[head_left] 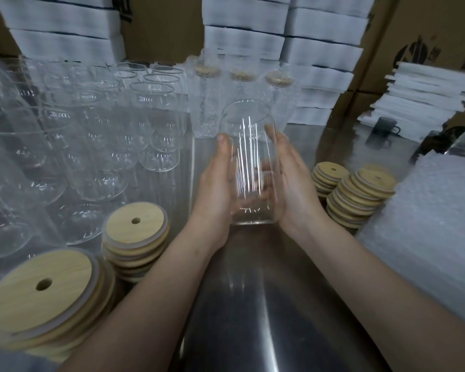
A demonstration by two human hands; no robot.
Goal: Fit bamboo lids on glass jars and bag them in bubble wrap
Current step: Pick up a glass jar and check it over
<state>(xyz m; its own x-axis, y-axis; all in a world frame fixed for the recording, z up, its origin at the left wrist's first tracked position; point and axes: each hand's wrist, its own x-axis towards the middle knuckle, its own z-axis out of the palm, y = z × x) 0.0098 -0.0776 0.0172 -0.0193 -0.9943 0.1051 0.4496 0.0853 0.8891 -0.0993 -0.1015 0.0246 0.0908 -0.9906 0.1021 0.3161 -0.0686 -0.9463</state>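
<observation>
Unlidded glass jar (250, 146) held over the steel surface (253, 304), left hand (215, 183) and right hand (293, 183) both cupped round its sides; lidding pending, likely requiring one hand freed to reach a bamboo lid (136, 221).

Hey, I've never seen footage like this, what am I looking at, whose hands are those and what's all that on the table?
No machine here: a person wears a camera on the head, so the single picture looks down at their own arms. The left hand and right hand hold one clear glass jar, lidless, between them over a steel table. Left of it stand empty jars and stacks of bamboo lids; more lids sit on the right beside a white pile that looks like bubble wrap. Behind stand already wrapped jars.
</observation>
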